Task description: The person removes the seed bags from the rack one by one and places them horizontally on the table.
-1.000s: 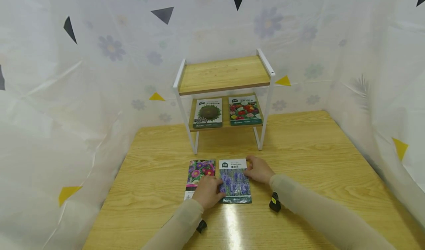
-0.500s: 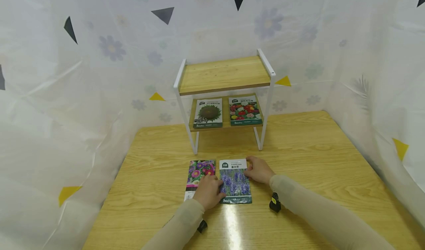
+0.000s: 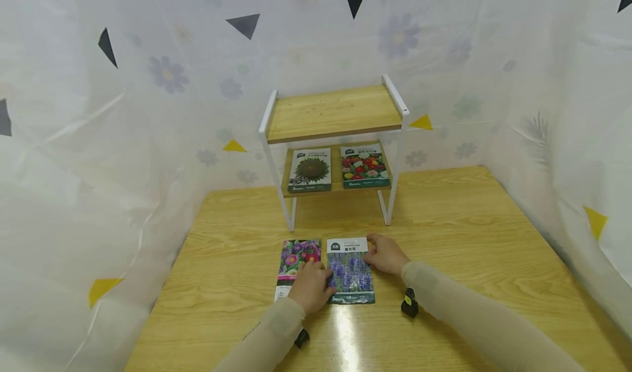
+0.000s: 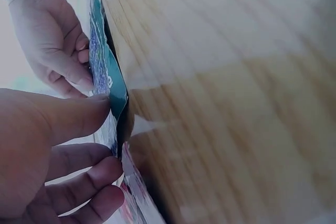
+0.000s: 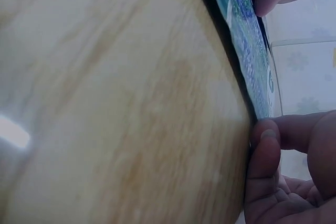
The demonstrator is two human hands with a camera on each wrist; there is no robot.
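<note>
Wooden table (image 3: pixel 227 251), layout unchanged from a second ago, left hand (image 3: pixel 311 288) loosely touching purple-flower packet (image 3: pixel 350 273), right hand (image 3: pixel 387 255) pinching its right edge

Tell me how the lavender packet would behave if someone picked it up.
The lavender packet probably bends: its edge bows in the left wrist view. It's likely light, looking thin, and, with its flat shape, unlikely to roll.
</note>
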